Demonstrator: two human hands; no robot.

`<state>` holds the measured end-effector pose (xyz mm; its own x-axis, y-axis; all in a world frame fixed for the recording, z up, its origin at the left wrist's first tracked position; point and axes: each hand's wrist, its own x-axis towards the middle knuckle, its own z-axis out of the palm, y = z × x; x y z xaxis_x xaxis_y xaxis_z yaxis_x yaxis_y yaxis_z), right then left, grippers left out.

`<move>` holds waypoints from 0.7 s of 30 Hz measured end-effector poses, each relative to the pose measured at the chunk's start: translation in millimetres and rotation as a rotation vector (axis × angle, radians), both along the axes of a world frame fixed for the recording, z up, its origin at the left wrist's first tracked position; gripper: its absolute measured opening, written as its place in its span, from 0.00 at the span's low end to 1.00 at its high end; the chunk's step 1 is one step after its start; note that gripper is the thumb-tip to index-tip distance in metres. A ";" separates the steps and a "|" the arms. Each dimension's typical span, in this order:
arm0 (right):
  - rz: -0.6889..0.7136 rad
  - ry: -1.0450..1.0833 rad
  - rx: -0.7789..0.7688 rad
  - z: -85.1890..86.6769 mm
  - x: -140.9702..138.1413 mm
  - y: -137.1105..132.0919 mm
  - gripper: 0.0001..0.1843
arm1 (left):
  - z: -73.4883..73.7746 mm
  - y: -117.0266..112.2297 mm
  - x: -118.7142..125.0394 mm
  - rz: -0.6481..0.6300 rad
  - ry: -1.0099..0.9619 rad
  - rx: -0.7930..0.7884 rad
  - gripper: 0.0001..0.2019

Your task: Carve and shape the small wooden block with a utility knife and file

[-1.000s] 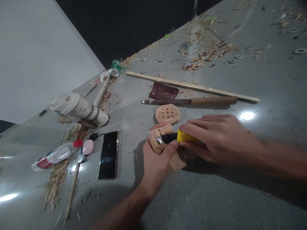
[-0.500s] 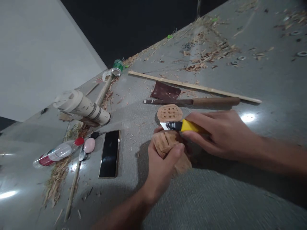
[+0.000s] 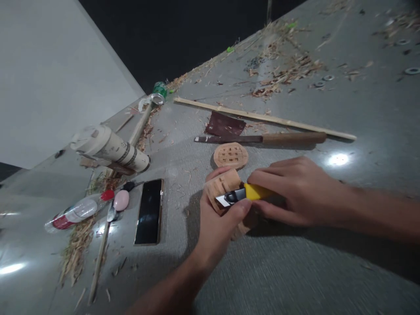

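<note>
My left hand (image 3: 219, 218) is wrapped round a carved wooden block (image 3: 226, 181) with notches cut in its face. In my right hand (image 3: 292, 192) is a yellow utility knife (image 3: 257, 191), its bare blade lying over the block's notched face, close to my left thumb. The lower part of the block is partly hidden by my left hand. Just beyond the block, a round wooden piece (image 3: 230, 155) with a grid of small holes lies flat on the table. Behind that lies a chisel-like tool (image 3: 292, 139) with a wooden handle.
A dark red sandpaper-like piece (image 3: 225, 124) and a long thin stick (image 3: 265, 117) lie farther back. To the left are a phone (image 3: 149, 212), a plastic bottle (image 3: 78, 212), a pale tumbler (image 3: 113, 146) and a green can (image 3: 159, 92). Wood shavings (image 3: 288, 76) and washers (image 3: 412, 71) are scattered about.
The utility knife has moved down toward me, from above the block's far edge onto its notched face. The block has tilted in my left hand, showing more of its far end.
</note>
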<state>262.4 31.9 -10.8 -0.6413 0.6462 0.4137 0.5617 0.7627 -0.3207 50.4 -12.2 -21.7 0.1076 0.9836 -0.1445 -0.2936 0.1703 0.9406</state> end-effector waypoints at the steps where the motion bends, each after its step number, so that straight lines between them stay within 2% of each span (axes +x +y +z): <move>1: 0.017 -0.007 0.007 0.7 0.6 0.5 0.13 | -0.5 -0.1 0.1 0.000 -0.003 0.000 0.31; 7: 0.011 -0.012 -0.004 1.2 1.3 1.0 0.15 | -2.7 0.9 0.3 -0.018 0.014 0.045 0.31; 21: 0.029 -0.007 0.016 -2.6 1.6 0.8 0.14 | 2.9 -0.7 0.4 -0.018 0.076 0.050 0.30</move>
